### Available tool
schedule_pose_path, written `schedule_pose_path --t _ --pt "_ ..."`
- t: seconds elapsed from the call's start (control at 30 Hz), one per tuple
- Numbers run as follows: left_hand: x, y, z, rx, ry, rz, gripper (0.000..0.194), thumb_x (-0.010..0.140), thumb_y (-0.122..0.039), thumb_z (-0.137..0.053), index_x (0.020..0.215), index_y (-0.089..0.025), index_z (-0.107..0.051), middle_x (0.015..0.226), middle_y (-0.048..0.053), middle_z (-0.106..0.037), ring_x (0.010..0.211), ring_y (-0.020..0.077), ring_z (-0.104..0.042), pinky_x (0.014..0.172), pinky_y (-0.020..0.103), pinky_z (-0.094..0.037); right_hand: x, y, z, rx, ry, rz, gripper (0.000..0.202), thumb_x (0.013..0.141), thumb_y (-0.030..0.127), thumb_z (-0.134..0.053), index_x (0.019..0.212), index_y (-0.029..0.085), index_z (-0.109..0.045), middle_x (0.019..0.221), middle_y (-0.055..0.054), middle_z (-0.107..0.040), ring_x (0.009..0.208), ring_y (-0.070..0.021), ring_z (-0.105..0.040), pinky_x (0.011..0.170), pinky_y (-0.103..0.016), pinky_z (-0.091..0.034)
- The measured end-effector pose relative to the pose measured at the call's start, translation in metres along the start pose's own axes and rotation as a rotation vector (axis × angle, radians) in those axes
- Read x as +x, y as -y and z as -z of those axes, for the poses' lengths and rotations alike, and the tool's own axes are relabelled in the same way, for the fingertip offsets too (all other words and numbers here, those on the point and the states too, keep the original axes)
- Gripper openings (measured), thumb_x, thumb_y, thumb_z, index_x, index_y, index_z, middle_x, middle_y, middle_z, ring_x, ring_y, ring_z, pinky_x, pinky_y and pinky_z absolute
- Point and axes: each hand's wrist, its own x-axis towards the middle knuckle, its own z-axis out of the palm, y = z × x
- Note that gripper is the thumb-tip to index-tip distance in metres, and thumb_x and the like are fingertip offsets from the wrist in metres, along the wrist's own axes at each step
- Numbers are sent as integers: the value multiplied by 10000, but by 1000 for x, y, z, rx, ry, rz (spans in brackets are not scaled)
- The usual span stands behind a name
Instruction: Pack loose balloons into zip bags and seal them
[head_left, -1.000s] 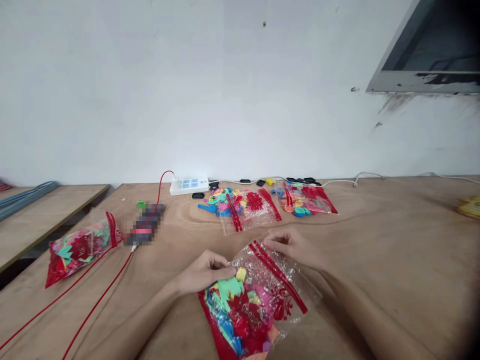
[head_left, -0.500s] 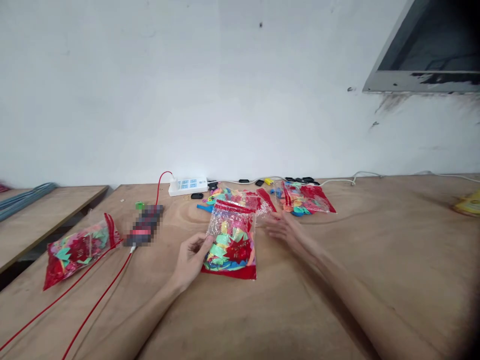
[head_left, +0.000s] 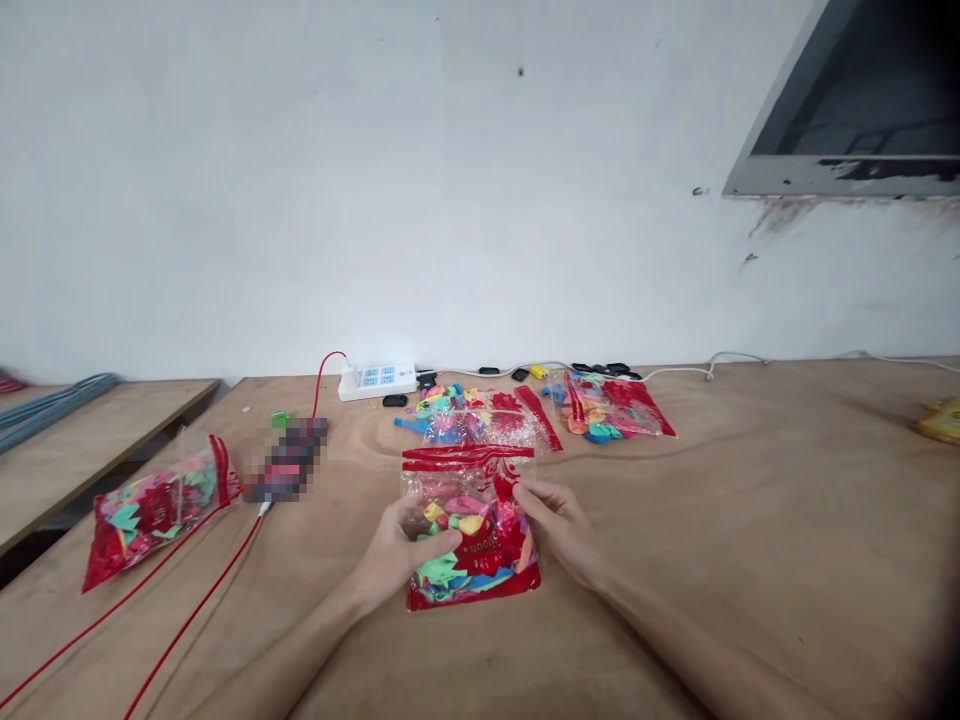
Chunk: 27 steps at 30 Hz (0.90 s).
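A clear plastic bag of balloons (head_left: 472, 535) with red printing and a red top band is held between my hands, just above or on the table. My left hand (head_left: 401, 555) grips its left side, thumb across the front. At the right edge, my right hand (head_left: 559, 520) pinches the bag with thumb and fingers. Behind it lies a second balloon bag (head_left: 502, 415) with colourful balloons at its left end. A third balloon bag (head_left: 619, 405) rests farther right, balloons beside its left end.
A fourth filled bag (head_left: 157, 510) lies at the left beside a blurred-out device (head_left: 289, 460) with red cables. A white power strip (head_left: 377, 380) and small black pieces (head_left: 600, 370) line the wall. A yellow item (head_left: 937, 422) sits far right.
The held bag has come nearer to me and now faces me squarely. My right hand has moved in from beyond the bag and taken its right edge.
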Motion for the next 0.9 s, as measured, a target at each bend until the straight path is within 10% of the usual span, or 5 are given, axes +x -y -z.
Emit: schedule_pose_path --t 0.5,0.73,0.9 --pt "-1 0 -1 144 -141 -62 525 837 -660 -803 711 -151 -781 681 43 -747 637 197 -665 580 264 -507 -7 17 0 -250 168 -76 530 945 633 -690 627 209 -694 493 -11 -634 498 -190 -630 532 -290 -431" --pt "10 -2 17 186 -116 -94 482 871 -632 -787 871 -152 -829 823 71 -798 739 229 -709 676 294 -537 9 15 19 -198 38 26 355 881 554 -792 1029 235 -844 983 -44 -823 874 -250 -726 796 -348 -551" --pt "13 -8 21 190 -120 -118 446 850 -608 -813 936 -171 -843 904 91 -827 853 273 -752 777 332 -580 13 7 28 -204 28 43 322 898 531 -783 948 223 -860 994 -65 -826 951 -275 -728 868 -383 -558"
